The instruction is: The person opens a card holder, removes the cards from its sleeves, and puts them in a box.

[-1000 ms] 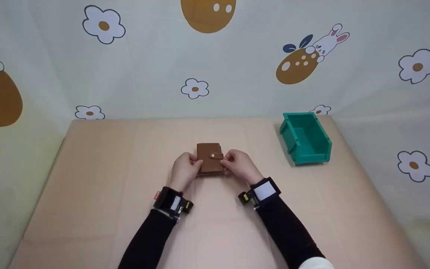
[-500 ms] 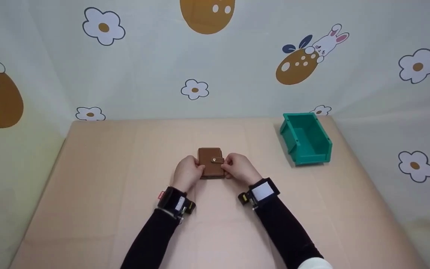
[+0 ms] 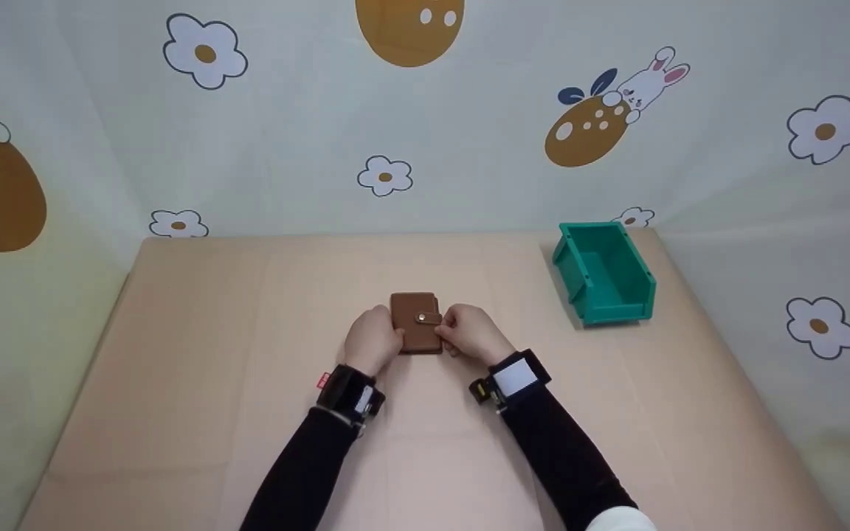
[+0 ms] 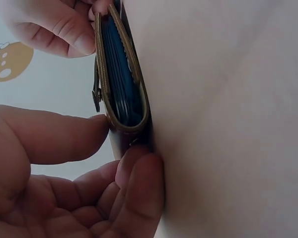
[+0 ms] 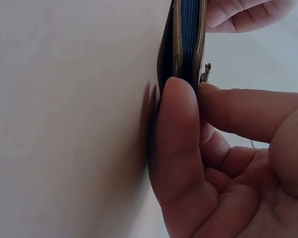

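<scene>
A brown leather card holder (image 3: pixel 412 318) with a snap strap across its right edge lies closed near the middle of the table. My left hand (image 3: pixel 373 341) pinches its left side, thumb on the cover and fingers at the underside. On the opposite side, my right hand (image 3: pixel 477 333) pinches the edge just below the strap. Seen end-on in the left wrist view, the card holder (image 4: pixel 123 79) shows dark blue sleeves between its covers. In the right wrist view, the thumb and a finger close on the edge of the card holder (image 5: pixel 201 34).
A green plastic bin (image 3: pixel 618 313) stands at the table's back right, its low side facing me. Light cloth walls with flower and rabbit prints rise behind and beside the beige table (image 3: pixel 263 442).
The card holder has come slightly toward me, with both hands still gripping it. My left wrist has turned a little and shifted slightly right.
</scene>
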Demonstrator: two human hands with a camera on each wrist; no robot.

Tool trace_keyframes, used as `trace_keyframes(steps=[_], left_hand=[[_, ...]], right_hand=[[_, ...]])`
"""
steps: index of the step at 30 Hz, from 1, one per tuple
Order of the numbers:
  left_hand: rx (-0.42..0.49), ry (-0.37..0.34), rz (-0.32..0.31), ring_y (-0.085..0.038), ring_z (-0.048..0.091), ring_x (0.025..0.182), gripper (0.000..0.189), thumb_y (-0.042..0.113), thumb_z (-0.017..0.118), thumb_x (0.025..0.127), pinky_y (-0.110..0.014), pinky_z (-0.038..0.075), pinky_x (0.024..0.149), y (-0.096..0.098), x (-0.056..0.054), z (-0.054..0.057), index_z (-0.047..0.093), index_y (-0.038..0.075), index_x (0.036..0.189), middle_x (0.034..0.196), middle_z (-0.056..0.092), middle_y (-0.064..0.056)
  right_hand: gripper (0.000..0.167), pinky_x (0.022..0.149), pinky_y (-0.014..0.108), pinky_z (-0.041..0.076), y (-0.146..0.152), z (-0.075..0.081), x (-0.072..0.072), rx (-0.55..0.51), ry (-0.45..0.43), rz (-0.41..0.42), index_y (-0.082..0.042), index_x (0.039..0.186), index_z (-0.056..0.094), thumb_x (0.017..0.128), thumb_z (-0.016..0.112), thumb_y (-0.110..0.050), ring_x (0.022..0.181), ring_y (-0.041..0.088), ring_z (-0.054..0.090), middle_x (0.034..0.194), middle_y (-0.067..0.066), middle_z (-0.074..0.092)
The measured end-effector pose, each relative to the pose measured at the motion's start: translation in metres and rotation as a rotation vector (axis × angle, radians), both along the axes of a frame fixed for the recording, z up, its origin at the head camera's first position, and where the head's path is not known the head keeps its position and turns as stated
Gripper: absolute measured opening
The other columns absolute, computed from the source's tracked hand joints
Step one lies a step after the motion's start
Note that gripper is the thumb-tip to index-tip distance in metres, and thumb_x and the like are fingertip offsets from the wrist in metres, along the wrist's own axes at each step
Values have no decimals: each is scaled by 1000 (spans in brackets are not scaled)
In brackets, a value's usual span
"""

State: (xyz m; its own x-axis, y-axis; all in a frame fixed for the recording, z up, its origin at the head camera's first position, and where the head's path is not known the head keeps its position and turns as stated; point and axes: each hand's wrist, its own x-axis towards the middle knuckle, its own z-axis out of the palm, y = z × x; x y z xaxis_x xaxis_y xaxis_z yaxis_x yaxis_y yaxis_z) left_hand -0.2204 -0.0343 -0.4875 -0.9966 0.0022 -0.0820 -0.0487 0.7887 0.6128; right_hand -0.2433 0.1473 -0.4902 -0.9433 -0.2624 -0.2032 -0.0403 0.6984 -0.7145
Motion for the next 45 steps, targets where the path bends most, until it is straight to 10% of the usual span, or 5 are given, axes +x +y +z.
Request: trace_keyframes(steps=[22,32,45], left_hand=[[15,-13,-4,-28,62,81,22,15,69,90,-44,50,75,-2,-1,0,62,-5,98,89,66,-16],[19,-20,-5,-27,61,79,19,14,68,91,-43,49,74,-1,-1,0,61,-3,95,85,64,-13],[22,-28,-6,-25,59,76,20,14,68,92,-41,49,71,-2,-1,-1,60,-4,96,84,62,-12]], right_hand=[[21,45,24,45,0,2,-2,70,27,27,-7,75,57,94,65,-12,46,12,55,60,2,60],[12,71,35,49,2,13,-13,237,319,-10,-7,81,68,89,73,-15,71,19,60,77,1,66],[9,75,37,49,-11,7,-19,276,447,156,-10,83,69,85,77,-13,80,20,61,84,3,65]])
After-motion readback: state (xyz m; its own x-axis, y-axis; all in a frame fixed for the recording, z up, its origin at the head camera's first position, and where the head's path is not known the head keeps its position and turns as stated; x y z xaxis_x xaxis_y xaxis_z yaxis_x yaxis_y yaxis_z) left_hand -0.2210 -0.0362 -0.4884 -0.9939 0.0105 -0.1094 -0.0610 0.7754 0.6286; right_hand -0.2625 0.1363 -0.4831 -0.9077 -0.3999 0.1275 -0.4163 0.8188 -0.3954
